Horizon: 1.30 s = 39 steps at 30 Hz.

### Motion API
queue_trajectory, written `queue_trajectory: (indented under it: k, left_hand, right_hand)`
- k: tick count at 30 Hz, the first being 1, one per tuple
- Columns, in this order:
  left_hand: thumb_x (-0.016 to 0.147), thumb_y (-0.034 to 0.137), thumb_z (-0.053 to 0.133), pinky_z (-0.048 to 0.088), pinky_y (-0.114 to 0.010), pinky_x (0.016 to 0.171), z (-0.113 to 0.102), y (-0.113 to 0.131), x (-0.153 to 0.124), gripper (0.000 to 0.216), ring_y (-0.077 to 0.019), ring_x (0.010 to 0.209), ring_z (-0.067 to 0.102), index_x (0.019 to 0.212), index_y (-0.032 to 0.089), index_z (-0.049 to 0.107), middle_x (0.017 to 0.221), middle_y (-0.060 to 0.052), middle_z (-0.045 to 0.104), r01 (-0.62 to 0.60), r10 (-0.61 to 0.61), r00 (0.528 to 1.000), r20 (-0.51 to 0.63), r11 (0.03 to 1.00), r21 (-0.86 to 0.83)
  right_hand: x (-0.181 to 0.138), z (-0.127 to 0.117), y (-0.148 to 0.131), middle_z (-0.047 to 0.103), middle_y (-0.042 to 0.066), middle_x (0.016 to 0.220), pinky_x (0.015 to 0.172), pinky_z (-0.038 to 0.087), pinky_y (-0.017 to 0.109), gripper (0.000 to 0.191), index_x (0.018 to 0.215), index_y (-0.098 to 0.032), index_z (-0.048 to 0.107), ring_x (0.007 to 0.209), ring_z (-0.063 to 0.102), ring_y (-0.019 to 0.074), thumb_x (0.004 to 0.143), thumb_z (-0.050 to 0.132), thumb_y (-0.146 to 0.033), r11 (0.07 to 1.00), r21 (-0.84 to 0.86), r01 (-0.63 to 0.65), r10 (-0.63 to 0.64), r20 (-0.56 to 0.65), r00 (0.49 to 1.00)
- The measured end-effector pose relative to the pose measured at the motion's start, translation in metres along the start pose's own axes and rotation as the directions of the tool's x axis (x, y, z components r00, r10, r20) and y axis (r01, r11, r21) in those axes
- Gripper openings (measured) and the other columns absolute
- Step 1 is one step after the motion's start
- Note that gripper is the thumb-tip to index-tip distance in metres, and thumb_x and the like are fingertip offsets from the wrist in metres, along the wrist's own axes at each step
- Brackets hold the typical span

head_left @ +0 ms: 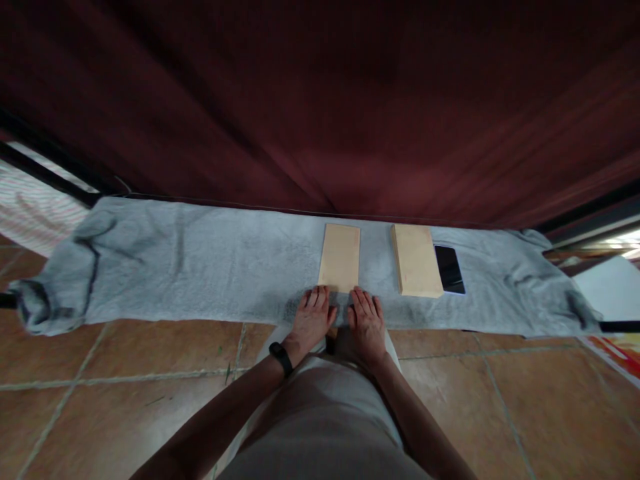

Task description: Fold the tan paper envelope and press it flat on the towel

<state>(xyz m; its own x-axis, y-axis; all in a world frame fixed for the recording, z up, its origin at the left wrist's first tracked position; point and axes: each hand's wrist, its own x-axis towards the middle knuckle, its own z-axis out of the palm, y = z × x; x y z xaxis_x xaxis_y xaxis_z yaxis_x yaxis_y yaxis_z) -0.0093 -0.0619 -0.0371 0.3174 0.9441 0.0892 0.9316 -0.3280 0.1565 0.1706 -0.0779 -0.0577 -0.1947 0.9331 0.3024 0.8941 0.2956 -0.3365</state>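
A tan paper envelope (pixel 340 257) lies flat on the grey cloth (pixel 225 267) in front of me. My left hand (pixel 314 313), below a black wristband, rests with its fingers stretched out at the envelope's near left corner. At the near right corner my right hand (pixel 367 323) lies the same way, fingers extended and palm down. Neither hand grips anything. To the right sits a thick stack of similar tan envelopes (pixel 416 260), and a dark-screened phone (pixel 450 269) lies against its right side.
The cloth covers a long, narrow surface, bunched at both ends. A dark red curtain (pixel 320 120) hangs along its far side. Below is a tiled floor (pixel 175 353). Striped fabric (pixel 35 200) shows at the left, and a white panel (pixel 613 290) stands at the right.
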Motion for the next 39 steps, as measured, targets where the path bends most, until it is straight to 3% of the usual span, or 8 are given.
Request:
queue_trajectory:
  k: [13,17,20,25,39]
  left_hand:
    - [0.103,0.027,0.044,0.04,-0.05,0.11,-0.009,0.005,0.007,0.051,-0.0333,0.131,0.052,0.153,0.021,0.048,0.137,-0.017,0.062,-0.048,0.043,0.997,0.057,0.995,0.086]
    - [0.103,0.028,0.045,0.038,-0.048,0.115,-0.008,0.008,0.009,0.051,-0.0318,0.136,0.051,0.152,0.016,0.049,0.142,-0.017,0.06,-0.071,0.065,0.997,0.051,0.99,0.123]
    - [0.102,0.023,0.043,0.033,-0.042,0.12,-0.003,0.006,0.01,0.05,-0.0289,0.143,0.046,0.15,0.011,0.051,0.152,-0.017,0.053,-0.164,0.158,0.986,0.055,0.978,0.129]
    - [0.102,0.021,0.04,0.029,-0.04,0.123,0.0,-0.001,0.011,0.05,-0.0267,0.147,0.042,0.149,0.006,0.052,0.157,-0.017,0.048,-0.279,0.271,0.959,0.078,0.953,0.119]
    - [0.101,0.014,0.038,0.036,-0.042,0.114,-0.024,0.008,0.016,0.052,-0.0298,0.135,0.049,0.15,0.006,0.05,0.145,-0.02,0.056,-0.304,0.294,0.952,0.079,0.929,0.21]
  right_hand:
    - [0.009,-0.002,-0.007,0.055,0.014,0.15,0.121,0.026,0.055,0.045,0.148,-0.02,0.053,0.141,0.045,0.0296,0.104,0.043,-0.023,1.0,-0.01,-0.003,0.003,0.008,1.0]
    - [0.015,0.001,-0.011,0.053,0.013,0.153,0.122,0.026,0.052,0.046,0.147,-0.017,0.054,0.143,0.044,0.0292,0.103,0.042,-0.022,0.999,0.009,0.051,-0.051,0.038,0.998]
    - [0.016,0.006,-0.012,0.054,0.015,0.153,0.123,0.028,0.049,0.049,0.15,-0.011,0.05,0.144,0.045,0.0274,0.103,0.038,-0.02,0.993,0.042,0.107,-0.11,0.063,0.992]
    - [0.014,0.01,-0.011,0.052,0.018,0.153,0.124,0.027,0.051,0.051,0.151,-0.008,0.049,0.145,0.045,0.0275,0.103,0.036,-0.02,0.995,0.026,0.092,-0.093,0.064,0.994]
    - [0.012,0.007,-0.011,0.054,0.017,0.152,0.123,0.027,0.051,0.052,0.151,-0.011,0.048,0.144,0.047,0.0283,0.101,0.037,-0.019,0.995,0.039,0.09,-0.091,0.048,0.995]
